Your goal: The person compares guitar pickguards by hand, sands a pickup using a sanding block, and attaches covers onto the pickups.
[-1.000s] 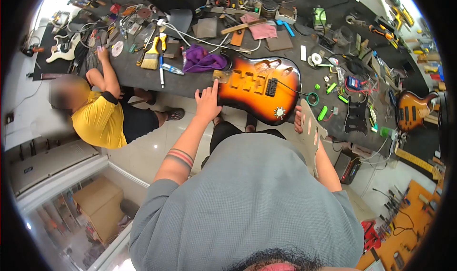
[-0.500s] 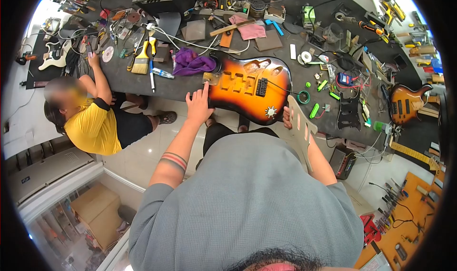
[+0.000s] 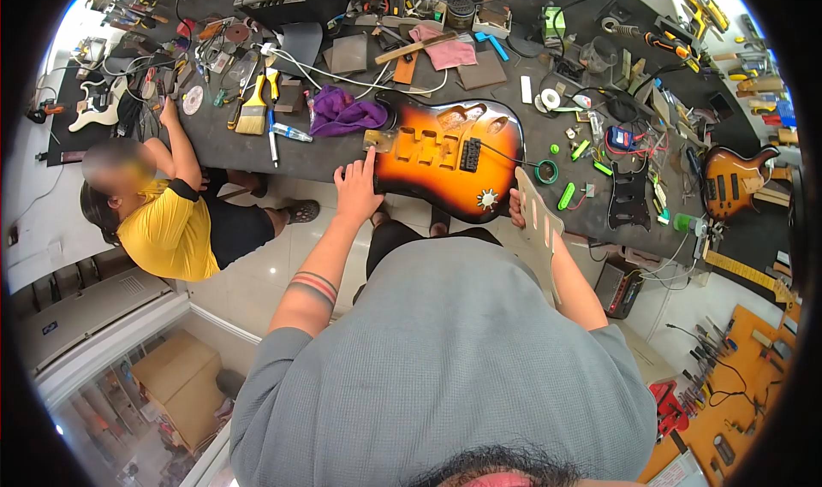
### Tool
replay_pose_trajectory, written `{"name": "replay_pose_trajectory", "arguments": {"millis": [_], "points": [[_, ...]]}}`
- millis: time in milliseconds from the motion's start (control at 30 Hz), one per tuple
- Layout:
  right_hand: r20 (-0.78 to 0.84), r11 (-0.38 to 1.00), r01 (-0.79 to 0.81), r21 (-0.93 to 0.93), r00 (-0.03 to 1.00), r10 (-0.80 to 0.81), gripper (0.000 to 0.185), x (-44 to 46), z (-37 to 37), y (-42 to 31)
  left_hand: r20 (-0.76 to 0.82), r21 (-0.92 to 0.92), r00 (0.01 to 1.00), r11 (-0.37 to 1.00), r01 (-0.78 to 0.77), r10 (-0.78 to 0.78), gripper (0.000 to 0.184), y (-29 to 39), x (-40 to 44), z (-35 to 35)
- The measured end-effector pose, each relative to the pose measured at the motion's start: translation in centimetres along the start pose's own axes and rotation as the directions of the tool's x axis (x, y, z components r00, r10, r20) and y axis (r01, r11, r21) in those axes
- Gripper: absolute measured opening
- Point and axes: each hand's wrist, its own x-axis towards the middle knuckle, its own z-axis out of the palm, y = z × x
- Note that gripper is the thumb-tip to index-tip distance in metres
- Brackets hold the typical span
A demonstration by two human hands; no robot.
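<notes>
A sunburst electric guitar body (image 3: 492, 175) lies on the dark workbench, its pickup cavities bare, with a black bridge (image 3: 470, 155) and a sun-shaped sticker (image 3: 487, 198) on its top. My left hand (image 3: 358, 187) is at the body's left edge, fingers apart, the index fingertip on the neck pocket (image 3: 378, 141). In my right hand (image 3: 516, 208) is a pale pickguard (image 3: 539, 230) with pickup slots, held on edge beside the body's lower right side. The pickguard hides part of that hand and forearm. A black cable (image 3: 505, 157) runs from the body toward a green ring-shaped item (image 3: 545, 172).
A purple cloth (image 3: 347, 113) and a brush (image 3: 252, 115) lie left of the body. To the right are a black pickguard (image 3: 629, 198), green pieces (image 3: 566, 196) and another sunburst guitar (image 3: 732, 183). A co-worker in a yellow shirt (image 3: 175, 234) reaches onto the bench at left.
The pickguard in my right hand has tilted slightly, its face turned more edge-on. My left hand stays on the guitar body.
</notes>
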Motion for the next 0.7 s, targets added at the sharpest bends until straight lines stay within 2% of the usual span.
{"name": "replay_pose_trajectory", "arguments": {"millis": [67,200,400,500,533,567,600,700], "points": [[-0.005,1.0,0.009,-0.02,1.0,-0.009,0.07,0.1,-0.2,0.1,-0.006,-0.002,1.0,1.0,-0.004,0.004,0.137,-0.1,-0.1,0.2],[-0.01,0.998,0.031,0.052,0.999,-0.031,0.068,0.0,-0.3,0.5,-0.018,-0.027,1.0,0.999,-0.021,0.021,0.135,-0.3,0.0,0.1],[0.026,0.998,-0.04,0.044,0.999,0.039,0.069,0.5,-0.2,-0.4,-0.013,-0.08,0.999,0.996,-0.049,0.048,0.124,-0.9,0.4,-0.7],[-0.004,0.999,-0.028,0.024,1.0,0.028,0.019,-0.1,1.0,-0.5,0.072,-0.13,0.997,0.991,-0.033,0.043,0.122,-1.0,0.9,-1.5],[0.046,0.999,-0.041,0.011,0.998,0.04,0.021,-0.1,0.8,-0.7,0.068,-0.125,0.995,0.99,-0.065,0.074,0.114,-1.1,1.1,-1.9],[0.095,0.999,-0.053,-0.003,0.994,0.053,0.039,-0.3,0.5,-1.0,0.083,-0.139,0.992,0.987,-0.08,0.092,0.112,-1.2,1.3,-2.1],[0.196,0.998,-0.038,-0.041,0.98,0.046,0.039,-0.5,0.1,-1.0,0.098,-0.155,0.989,0.983,-0.095,0.111,0.11,-1.1,1.4,-2.4],[0.247,0.998,-0.026,-0.05,0.968,0.037,0.041,-1.0,-0.8,-1.5,0.146,-0.2,0.979,0.973,-0.111,0.142,0.105,-0.9,0.9,-3.7]]}}
